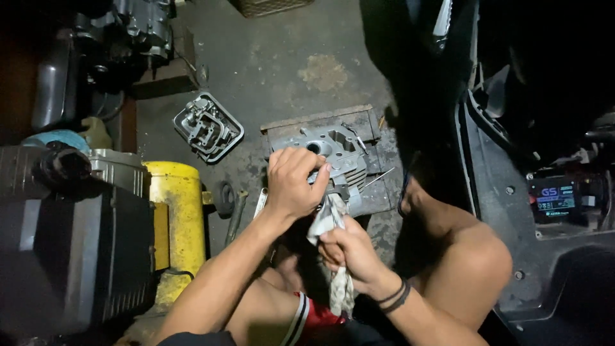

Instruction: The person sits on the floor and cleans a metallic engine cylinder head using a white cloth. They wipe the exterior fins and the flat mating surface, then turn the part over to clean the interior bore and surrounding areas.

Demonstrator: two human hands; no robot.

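Observation:
A grey metal engine cylinder head (343, 157) with cooling fins rests on a wooden block (320, 123) on the floor in front of me. My left hand (291, 182) grips its near side, fingers curled over the fins. My right hand (349, 253) is closed on a dirty white rag (333, 221) that runs up from below my wrist to the cylinder head's lower edge. A black band circles my right wrist.
A metal engine cover (208, 127) lies on the concrete floor to the left. A yellow canister (176, 221) and a dark box (77, 250) stand at left, an engine (128, 32) at the back left. Tools (237, 214) lie by the block. Black motorcycle bodywork (544, 192) fills the right. My bare knee (474, 256) is raised at right.

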